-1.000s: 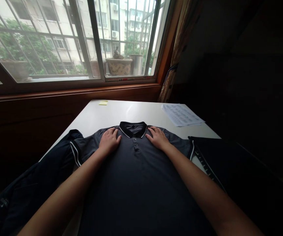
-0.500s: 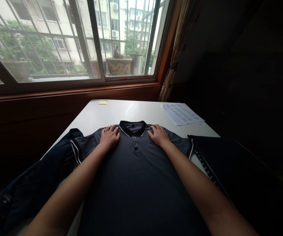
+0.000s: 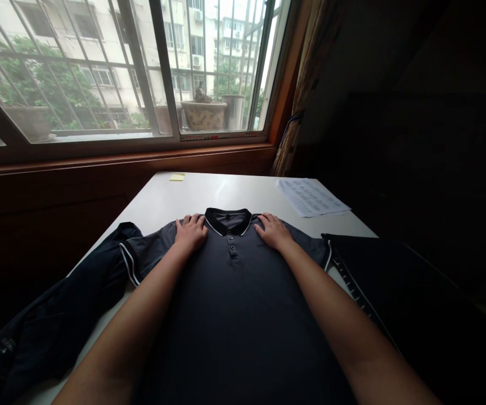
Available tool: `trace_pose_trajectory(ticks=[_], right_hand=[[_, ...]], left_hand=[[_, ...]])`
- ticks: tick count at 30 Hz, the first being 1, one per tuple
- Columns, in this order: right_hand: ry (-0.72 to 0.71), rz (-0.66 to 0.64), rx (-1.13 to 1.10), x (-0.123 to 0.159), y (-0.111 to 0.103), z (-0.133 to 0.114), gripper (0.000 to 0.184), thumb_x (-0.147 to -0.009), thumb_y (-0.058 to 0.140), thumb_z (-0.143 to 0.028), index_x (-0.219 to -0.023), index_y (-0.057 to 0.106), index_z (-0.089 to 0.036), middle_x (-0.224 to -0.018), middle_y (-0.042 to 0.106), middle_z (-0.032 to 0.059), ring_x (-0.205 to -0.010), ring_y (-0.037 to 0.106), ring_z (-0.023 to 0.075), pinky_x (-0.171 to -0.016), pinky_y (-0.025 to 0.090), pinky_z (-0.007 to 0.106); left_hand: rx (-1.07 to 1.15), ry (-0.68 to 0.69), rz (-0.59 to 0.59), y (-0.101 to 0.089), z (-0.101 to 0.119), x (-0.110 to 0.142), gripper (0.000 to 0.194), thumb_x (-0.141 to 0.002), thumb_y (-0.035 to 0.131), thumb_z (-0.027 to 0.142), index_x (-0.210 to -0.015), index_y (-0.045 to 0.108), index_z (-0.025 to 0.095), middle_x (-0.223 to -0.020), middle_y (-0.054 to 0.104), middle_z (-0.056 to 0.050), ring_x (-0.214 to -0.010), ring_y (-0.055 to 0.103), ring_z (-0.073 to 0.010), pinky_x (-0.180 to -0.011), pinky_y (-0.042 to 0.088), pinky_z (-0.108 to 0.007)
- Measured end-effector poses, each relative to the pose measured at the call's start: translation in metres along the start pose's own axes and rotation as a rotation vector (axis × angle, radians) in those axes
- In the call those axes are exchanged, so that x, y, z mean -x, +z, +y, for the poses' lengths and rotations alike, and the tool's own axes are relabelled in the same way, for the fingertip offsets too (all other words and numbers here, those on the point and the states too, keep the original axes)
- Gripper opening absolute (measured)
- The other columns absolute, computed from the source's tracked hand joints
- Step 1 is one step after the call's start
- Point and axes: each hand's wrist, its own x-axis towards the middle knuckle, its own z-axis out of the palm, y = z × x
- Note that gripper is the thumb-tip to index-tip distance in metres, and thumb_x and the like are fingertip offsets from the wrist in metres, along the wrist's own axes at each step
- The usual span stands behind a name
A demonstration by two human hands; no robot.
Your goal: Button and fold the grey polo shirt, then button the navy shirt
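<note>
A dark grey polo shirt (image 3: 238, 309) lies spread front side up, its black collar with a white edge pointing toward the window. White stripes trim both short sleeves. My left hand (image 3: 191, 232) rests flat on the shoulder left of the collar, fingers spread. On the opposite shoulder my right hand (image 3: 273, 230) lies flat too, its fingers apart near the collar. Neither hand grips the cloth. Both forearms stretch across the shirt's sides, and the lower hem is out of clear sight in the dark foreground.
The white table (image 3: 234, 194) carries a yellow sticky note (image 3: 177, 176) and printed sheets (image 3: 311, 197) at its far side. Dark navy clothing (image 3: 57, 315) lies at the left, and a dark cloth item (image 3: 395, 275) at the right. A barred window (image 3: 99, 73) stands behind.
My left hand has slid slightly right, closer to the collar. My right hand stays almost where it was, and the shirt remains spread.
</note>
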Motion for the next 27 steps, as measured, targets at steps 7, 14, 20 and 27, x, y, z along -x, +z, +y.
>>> trace_pose_trajectory(ticks=[7, 14, 20, 27], right_hand=[[-0.009, -0.018, 0.004, -0.005, -0.001, 0.004, 0.054, -0.1, 0.04, -0.05, -0.143, 0.051, -0.02, -0.152, 0.047, 0.0105, -0.139, 0.042, 0.0267, -0.118, 0.03, 0.039], [0.0, -0.007, 0.019, -0.004, 0.0, 0.003, 0.053, -0.101, 0.038, -0.049, -0.144, 0.05, -0.021, -0.152, 0.046, 0.01, -0.139, 0.04, 0.0265, -0.118, 0.029, 0.039], [-0.004, 0.01, 0.034, -0.002, 0.0, 0.001, 0.052, -0.101, 0.039, -0.047, -0.144, 0.05, -0.021, -0.149, 0.048, 0.0101, -0.136, 0.041, 0.0281, -0.117, 0.029, 0.041], [-0.049, 0.01, 0.036, -0.001, -0.006, -0.008, 0.045, -0.099, 0.044, -0.039, -0.14, 0.056, -0.024, -0.143, 0.053, 0.0093, -0.129, 0.043, 0.0304, -0.112, 0.036, 0.045]], left_hand=[[0.005, -0.003, -0.008, 0.001, -0.005, -0.008, 0.051, -0.1, 0.029, 0.04, -0.149, 0.043, 0.031, -0.157, 0.04, -0.006, -0.145, 0.03, -0.0326, -0.117, 0.018, -0.07], [-0.023, 0.006, 0.062, -0.001, -0.002, -0.005, 0.048, -0.1, 0.034, 0.038, -0.144, 0.049, 0.03, -0.152, 0.045, -0.007, -0.144, 0.028, -0.0346, -0.119, 0.016, -0.065], [-0.058, 0.052, 0.118, -0.006, 0.002, 0.0, 0.044, -0.099, 0.038, 0.034, -0.135, 0.058, 0.019, -0.132, 0.058, -0.012, -0.125, 0.045, -0.0314, -0.117, 0.026, -0.048], [-0.054, 0.046, 0.132, -0.003, 0.009, 0.001, 0.041, -0.097, 0.041, 0.029, -0.132, 0.06, 0.018, -0.131, 0.059, -0.013, -0.122, 0.048, -0.0298, -0.108, 0.038, -0.04]])
